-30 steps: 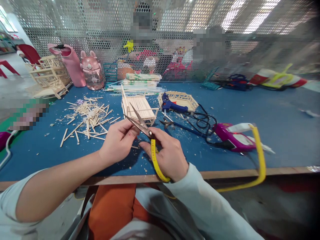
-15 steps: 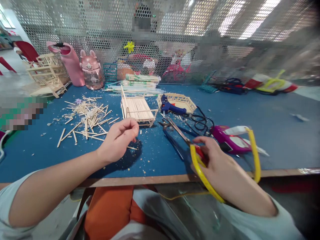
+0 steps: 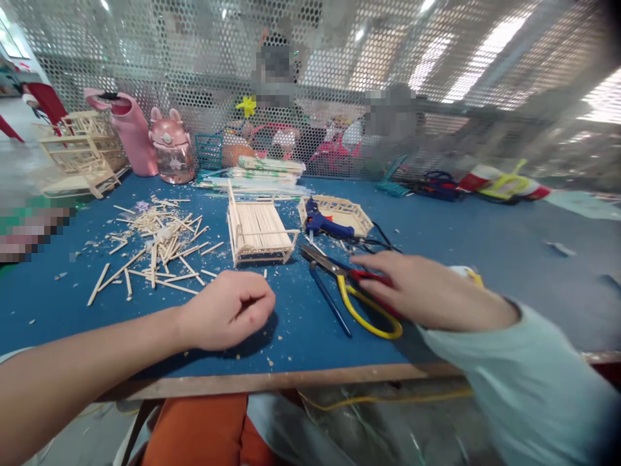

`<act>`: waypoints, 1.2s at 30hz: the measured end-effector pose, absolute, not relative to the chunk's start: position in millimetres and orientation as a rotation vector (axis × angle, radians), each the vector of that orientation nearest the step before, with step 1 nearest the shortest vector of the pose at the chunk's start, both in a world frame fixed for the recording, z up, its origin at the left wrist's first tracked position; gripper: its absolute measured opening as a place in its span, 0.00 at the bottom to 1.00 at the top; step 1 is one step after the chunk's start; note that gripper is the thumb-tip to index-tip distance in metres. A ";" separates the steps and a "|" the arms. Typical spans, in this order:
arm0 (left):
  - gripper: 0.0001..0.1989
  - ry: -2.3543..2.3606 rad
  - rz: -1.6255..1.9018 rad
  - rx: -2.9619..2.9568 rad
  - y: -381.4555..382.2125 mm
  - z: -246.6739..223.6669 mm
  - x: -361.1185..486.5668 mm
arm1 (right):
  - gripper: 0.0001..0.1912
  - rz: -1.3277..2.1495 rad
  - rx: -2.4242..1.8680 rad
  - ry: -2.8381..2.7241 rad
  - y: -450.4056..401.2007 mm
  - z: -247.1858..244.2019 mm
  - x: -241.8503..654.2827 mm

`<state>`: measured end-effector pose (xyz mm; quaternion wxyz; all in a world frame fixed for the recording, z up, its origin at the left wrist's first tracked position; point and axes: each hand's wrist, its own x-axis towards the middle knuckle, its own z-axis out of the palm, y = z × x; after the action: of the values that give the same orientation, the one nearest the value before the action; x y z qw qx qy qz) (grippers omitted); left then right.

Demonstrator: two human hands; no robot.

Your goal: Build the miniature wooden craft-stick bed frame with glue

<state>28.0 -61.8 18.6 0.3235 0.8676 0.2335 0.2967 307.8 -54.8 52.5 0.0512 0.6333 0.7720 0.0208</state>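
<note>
Handling scissors (image 3: 341, 270): steady by red handle (image 3: 359, 274), mind blades (image 3: 325, 261) by pliers (image 3: 330, 302). Scissors two o'clock from your left hand (image 3: 230, 310), curled, contents hidden; your right hand (image 3: 412, 288) spread over handle.

Your left hand (image 3: 228, 310) is curled into a loose fist above the blue table (image 3: 485, 239), near its front edge; whether anything sits inside it is hidden. Your right hand (image 3: 412, 285) has its fingers stretched over the red handle of the scissors (image 3: 338, 270), whose other handle is yellow. The scissors lie across blue-handled pliers (image 3: 330, 301). Beyond your hands stands a small stick-built frame (image 3: 262, 223), with a pile of cut sticks (image 3: 167, 249) to its left. To its right, a blue glue gun (image 3: 330, 225) rests on a shallow stick tray (image 3: 363, 220). A perforated metal screen (image 3: 334, 77) rises behind a pink tumbler (image 3: 136, 136) and a rabbit-eared bottle (image 3: 171, 147).
</note>
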 end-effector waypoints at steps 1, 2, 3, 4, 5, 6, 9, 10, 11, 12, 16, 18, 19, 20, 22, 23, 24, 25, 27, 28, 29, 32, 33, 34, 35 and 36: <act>0.11 0.573 0.748 2.319 -62.0 16.9 26.6 | 0.21 0.089 1.972 2.356 -39.1 58.8 306.5; 0.11 0.545 0.732 2.349 -62.4 15.0 25.6 | 0.22 0.124 2.017 2.351 -22.7 62.4 304.4; 0.11 0.527 0.728 2.366 -62.9 12.9 24.7 | 0.23 0.178 2.071 2.315 -6.3 62.8 301.8; 0.10 0.522 0.734 2.373 -63.5 11.1 23.9 | 0.25 0.197 2.117 2.248 9.4 60.1 299.2; 0.10 0.528 0.749 2.370 -64.2 9.8 23.1 | 0.27 0.199 2.120 2.235 23.4 55.0 297.1; 0.11 0.544 0.769 2.360 -64.8 8.9 22.2 | 0.28 0.192 2.109 2.246 35.1 48.3 295.7; 0.11 0.656 0.868 2.297 -64.4 8.7 17.5 | 0.27 0.202 2.093 2.290 53.7 28.4 297.7; 0.11 0.711 0.910 2.270 -63.4 8.9 15.4 | 0.26 0.224 2.104 2.301 55.1 24.2 299.8; 0.11 0.768 0.954 2.245 -62.2 9.0 13.3 | 0.24 0.251 2.124 2.308 55.1 21.6 301.9; 0.11 0.824 0.999 2.225 -60.9 8.8 11.3 | 0.23 0.275 2.147 2.314 54.1 20.6 303.8; 0.12 0.987 1.128 2.207 -58.6 7.4 5.2 | 0.24 0.208 2.275 2.337 49.6 24.1 304.1; 0.11 0.998 1.138 2.288 -59.4 6.8 3.9 | 0.24 0.081 2.428 2.299 49.1 26.4 300.9; 0.10 0.988 1.134 2.358 -59.9 6.5 3.7 | 0.24 0.027 2.509 2.269 49.1 27.2 299.1; 0.09 0.977 1.125 2.439 -60.2 6.3 3.7 | 0.24 -0.016 2.575 2.246 49.1 28.0 297.6; 0.08 0.966 1.091 2.603 -60.2 5.7 4.6 | 0.22 -0.071 2.649 2.241 48.4 29.3 295.5; 0.09 0.973 1.068 2.672 -59.7 5.4 5.4 | 0.21 -0.081 2.669 2.253 47.4 30.2 295.1; 0.09 0.991 1.043 2.724 -58.9 5.1 6.3 | 0.19 -0.083 2.699 2.259 45.9 31.2 295.1; 0.10 1.018 1.019 2.764 -57.8 4.7 7.3 | 0.18 -0.070 2.749 2.269 43.8 32.4 295.3; 0.11 1.072 0.965 2.818 -55.2 4.1 9.3 | 0.16 -0.047 2.876 2.348 37.9 35.0 295.4; 0.12 1.094 0.936 2.832 -54.0 3.9 10.2 | 0.15 -0.053 2.933 2.442 34.1 36.3 294.9; 0.12 1.109 0.909 2.844 -52.9 3.8 10.9 | 0.15 -0.069 2.967 2.577 29.7 37.6 293.6; 0.11 1.113 0.870 2.860 -52.4 4.2 11.1 | 0.18 -0.099 2.890 3.068 14.0 40.9 285.4; 0.11 1.097 0.881 2.852 -53.3 4.7 10.4 | 0.19 -0.077 2.821 3.201 8.2 41.8 281.8; 0.11 1.083 0.906 2.830 -54.6 5.5 9.3 | 0.21 -0.067 2.740 3.305 2.5 42.4 278.1; 0.10 1.083 0.940 2.788 -56.2 6.3 8.0 | 0.23 -0.073 2.646 3.380 -3.0 42.6 274.9; 0.10 1.108 0.977 2.724 -57.8 7.3 6.5 | 0.25 -0.105 2.558 3.426 -8.1 42.5 272.3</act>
<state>6.5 -57.8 7.3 0.0212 0.8789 0.3575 0.3152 272.3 -8.1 42.5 -0.5377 0.5044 0.6754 -0.0207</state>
